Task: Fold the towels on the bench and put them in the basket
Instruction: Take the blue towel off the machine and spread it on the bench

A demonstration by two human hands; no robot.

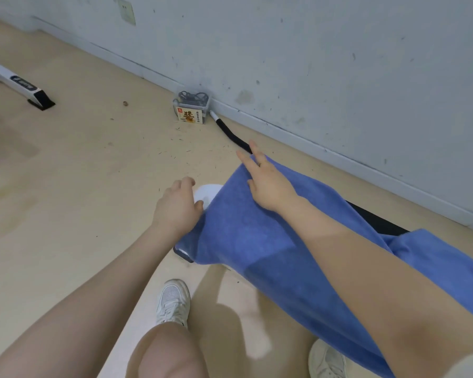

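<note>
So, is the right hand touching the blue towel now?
Touching. The head view shows the right hand lying flat, palm down, on the blue towel, fingers spread over its far edge, with no gap visible.

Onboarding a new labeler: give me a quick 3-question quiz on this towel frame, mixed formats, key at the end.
1. True or false: the right hand lies flat, fingers spread, on top of the blue towel.
2. Multiple choice: where is the left hand?
A. resting on the floor
B. at the towel's left edge, fingers curled
C. holding the small box by the wall
3. Short answer: what lies on the floor against the wall, just right of the small box?

Key:
1. True
2. B
3. A black hose or cable with a white tip
</note>
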